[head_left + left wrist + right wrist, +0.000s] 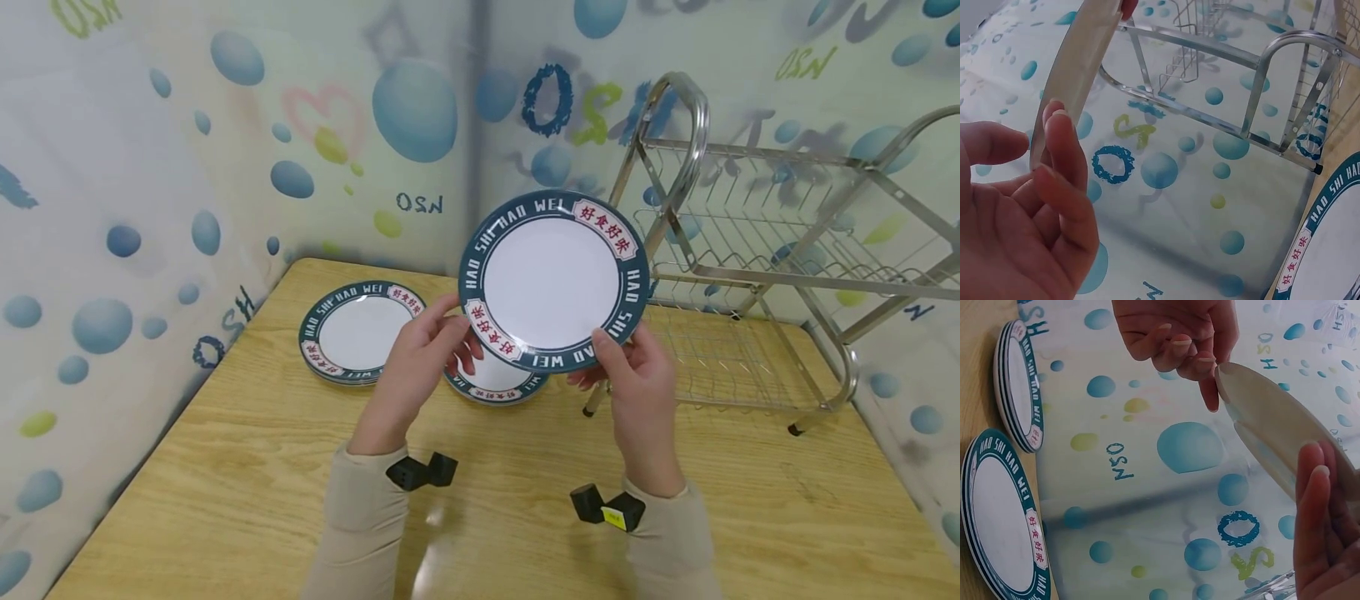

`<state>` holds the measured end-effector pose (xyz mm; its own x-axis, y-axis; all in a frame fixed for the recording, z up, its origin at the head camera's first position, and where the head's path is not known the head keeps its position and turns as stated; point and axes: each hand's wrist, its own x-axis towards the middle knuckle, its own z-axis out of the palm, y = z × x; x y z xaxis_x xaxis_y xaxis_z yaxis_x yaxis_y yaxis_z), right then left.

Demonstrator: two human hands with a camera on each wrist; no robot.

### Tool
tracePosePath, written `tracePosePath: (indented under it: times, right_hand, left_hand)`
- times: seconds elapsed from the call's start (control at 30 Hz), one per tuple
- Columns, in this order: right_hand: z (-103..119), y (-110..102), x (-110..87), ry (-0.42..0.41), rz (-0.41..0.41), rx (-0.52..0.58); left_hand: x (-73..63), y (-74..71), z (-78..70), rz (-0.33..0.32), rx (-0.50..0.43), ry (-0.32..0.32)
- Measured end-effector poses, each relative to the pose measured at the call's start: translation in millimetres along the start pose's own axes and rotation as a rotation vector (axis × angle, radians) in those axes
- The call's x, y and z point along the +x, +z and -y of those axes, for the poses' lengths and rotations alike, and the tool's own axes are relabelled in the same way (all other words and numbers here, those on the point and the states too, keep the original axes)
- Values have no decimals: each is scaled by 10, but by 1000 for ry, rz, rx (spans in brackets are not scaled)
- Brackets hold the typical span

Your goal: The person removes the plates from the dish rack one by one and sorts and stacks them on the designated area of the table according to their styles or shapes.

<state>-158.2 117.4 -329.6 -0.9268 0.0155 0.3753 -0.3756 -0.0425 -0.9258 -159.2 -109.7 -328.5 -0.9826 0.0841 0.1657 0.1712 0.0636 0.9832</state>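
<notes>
A white plate (552,282) with a dark green lettered rim is held up in the air, its face tilted toward the head camera. My left hand (424,360) pinches its left edge between thumb and fingers. At the lower right edge, my right hand (637,385) grips the plate, thumb on the face and fingers behind. The left wrist view shows the plate's pale underside (1079,69) nearly edge-on. Below it on the table are more matching plates (498,379), partly hidden by the held plate and left hand. A stack of plates (360,333) lies to the left.
A two-tier metal dish rack (757,275) stands on the right of the wooden table (247,492). Patterned wall sheeting (337,183) closes off the back and sides. A black wrist device (422,472) sits on the left sleeve, another (607,506) on the right.
</notes>
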Motion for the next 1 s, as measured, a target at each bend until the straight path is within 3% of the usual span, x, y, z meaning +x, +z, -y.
tracePosePath:
  times: [0.27, 0.6, 0.83, 1.0]
  right_hand:
    - [-32, 0, 12, 68, 46, -61]
    - [-93, 5, 59, 110, 168, -58]
    - [-125, 29, 66, 148, 185, -93]
    - [-165, 46, 77, 161, 182, -89]
  left_hand:
    - [13, 2, 35, -33, 29, -19]
    - [33, -15, 61, -59, 37, -36]
    - [33, -31, 66, -97, 42, -67]
    - [33, -49, 74, -91, 30, -65]
